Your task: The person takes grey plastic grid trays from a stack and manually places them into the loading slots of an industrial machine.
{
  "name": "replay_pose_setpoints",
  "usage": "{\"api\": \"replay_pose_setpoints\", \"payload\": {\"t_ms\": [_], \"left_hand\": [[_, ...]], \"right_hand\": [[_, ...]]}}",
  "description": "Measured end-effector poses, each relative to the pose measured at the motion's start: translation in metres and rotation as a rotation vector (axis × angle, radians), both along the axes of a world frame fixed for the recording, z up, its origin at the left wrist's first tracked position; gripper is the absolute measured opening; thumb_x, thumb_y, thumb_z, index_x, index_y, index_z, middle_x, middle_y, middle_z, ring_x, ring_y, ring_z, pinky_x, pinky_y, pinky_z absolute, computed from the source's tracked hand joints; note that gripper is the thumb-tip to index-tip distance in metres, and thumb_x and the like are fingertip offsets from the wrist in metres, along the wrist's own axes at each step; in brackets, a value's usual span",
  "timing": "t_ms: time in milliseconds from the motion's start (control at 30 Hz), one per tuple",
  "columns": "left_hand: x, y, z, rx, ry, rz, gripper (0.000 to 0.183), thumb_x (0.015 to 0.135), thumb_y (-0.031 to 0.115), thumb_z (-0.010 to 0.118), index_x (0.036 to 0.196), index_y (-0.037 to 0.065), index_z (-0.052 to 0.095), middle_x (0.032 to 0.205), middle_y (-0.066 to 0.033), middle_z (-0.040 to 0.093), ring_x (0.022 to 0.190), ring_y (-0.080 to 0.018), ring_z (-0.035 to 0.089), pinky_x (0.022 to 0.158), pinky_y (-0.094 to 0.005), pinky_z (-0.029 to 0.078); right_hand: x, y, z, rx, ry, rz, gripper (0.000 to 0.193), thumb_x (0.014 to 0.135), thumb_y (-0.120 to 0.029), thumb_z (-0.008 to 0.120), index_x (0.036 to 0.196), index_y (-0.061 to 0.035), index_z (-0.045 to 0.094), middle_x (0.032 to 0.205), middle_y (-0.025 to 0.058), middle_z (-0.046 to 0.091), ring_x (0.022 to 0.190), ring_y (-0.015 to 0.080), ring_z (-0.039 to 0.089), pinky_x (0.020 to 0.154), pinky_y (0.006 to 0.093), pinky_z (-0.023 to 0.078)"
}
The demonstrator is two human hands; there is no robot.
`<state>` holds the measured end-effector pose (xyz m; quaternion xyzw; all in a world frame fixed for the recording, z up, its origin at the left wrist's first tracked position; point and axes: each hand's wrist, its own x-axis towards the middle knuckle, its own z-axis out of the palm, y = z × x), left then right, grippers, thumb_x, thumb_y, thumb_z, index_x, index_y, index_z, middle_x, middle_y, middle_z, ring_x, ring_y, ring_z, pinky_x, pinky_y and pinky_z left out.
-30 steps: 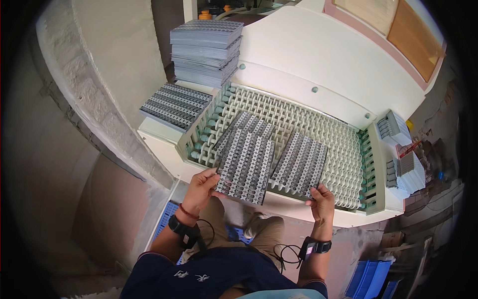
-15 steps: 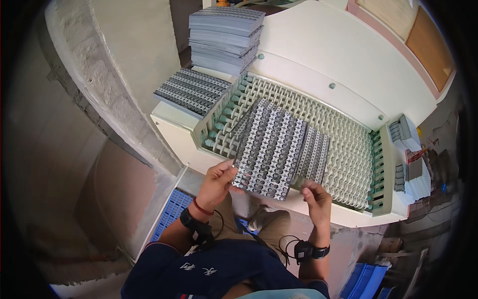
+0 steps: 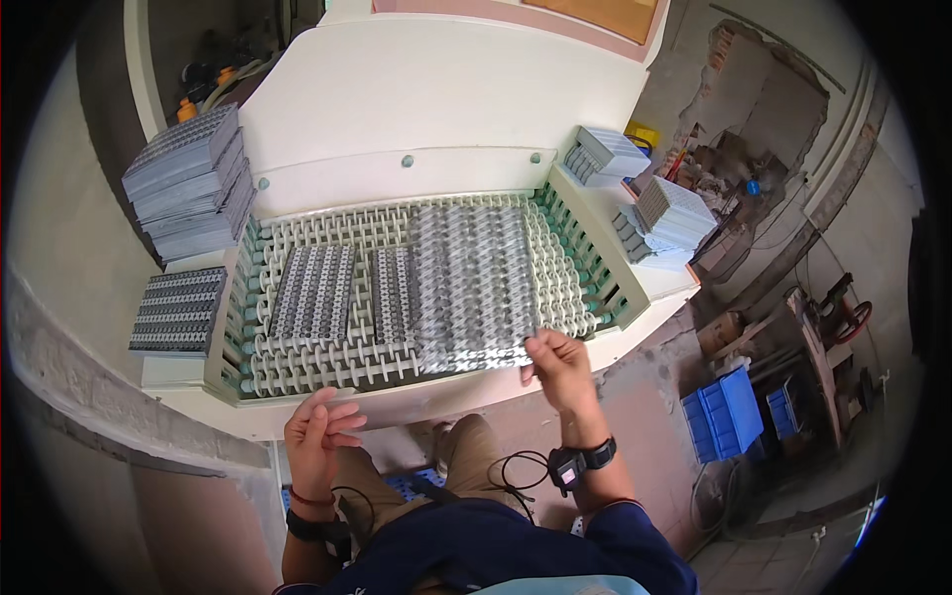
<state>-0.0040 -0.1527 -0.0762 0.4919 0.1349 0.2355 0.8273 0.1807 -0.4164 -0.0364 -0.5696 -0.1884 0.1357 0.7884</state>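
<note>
Rollers [image 3: 565, 275] show beside held panel [image 3: 471, 288] | right hand [image 3: 561, 369]: near-right corner | left hand [image 3: 315, 436]: apart

The left hand [image 3: 319, 431] is raised by the left part of the machine [image 3: 446, 395]'s front edge, holding nothing, fingers loosely curled and apart. The right hand [image 3: 557, 369] is farther right along that edge, thumb and fingers in a pinch. The right forearm [image 3: 607, 486] slants up and leftward

Grey-and-white patterned rows on the panel [image 3: 474, 288], off-white rollers [image 3: 332, 371], blue crate [image 3: 722, 415]
</note>
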Motion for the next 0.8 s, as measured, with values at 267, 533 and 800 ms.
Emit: {"api": "replay_pose_setpoints", "payload": {"t_ms": [267, 533, 800], "left_hand": [[-0.004, 0.002, -0.008, -0.010, 0.013, -0.012, 0.024, 0.092, 0.014, 0.046, 0.106, -0.003, 0.053, 0.084, -0.0185, 0.065, 0.066, -0.0226, 0.066, 0.052, -0.0283, 0.055], [-0.025, 0.016, -0.003, 0.115, 0.024, 0.110, 0.025, 0.089, 0.017, 0.052, 0.104, -0.003, 0.055, 0.084, -0.0169, 0.065, 0.066, -0.0222, 0.065, 0.053, -0.0273, 0.054], [-0.053, 0.075, 0.051, 1.354, 0.208, 0.946, 0.027, 0.076, 0.008, 0.063, 0.102, 0.001, 0.059, 0.091, -0.0125, 0.063, 0.081, -0.0243, 0.061, 0.069, -0.0311, 0.049]], "right_hand": [[0.118, -0.161, 0.095, 0.142, -0.119, -0.555, 0.014, 0.088, -0.011, 0.054, 0.090, 0.0024, 0.059, 0.066, 0.0039, 0.056, 0.054, 0.0100, 0.055, 0.045, 0.0220, 0.050], [0.192, -0.176, 0.082, 0.228, 0.050, -0.488, 0.037, 0.088, -0.033, 0.056, 0.094, 0.0037, 0.057, 0.074, 0.0050, 0.062, 0.059, 0.0078, 0.057, 0.051, 0.0173, 0.045], [0.123, -0.166, 0.003, 0.110, -0.024, -0.351, 0.028, 0.093, -0.029, 0.048, 0.100, -0.0029, 0.056, 0.069, -0.0010, 0.055, 0.046, 0.0043, 0.046, 0.037, 0.0162, 0.039]]}}
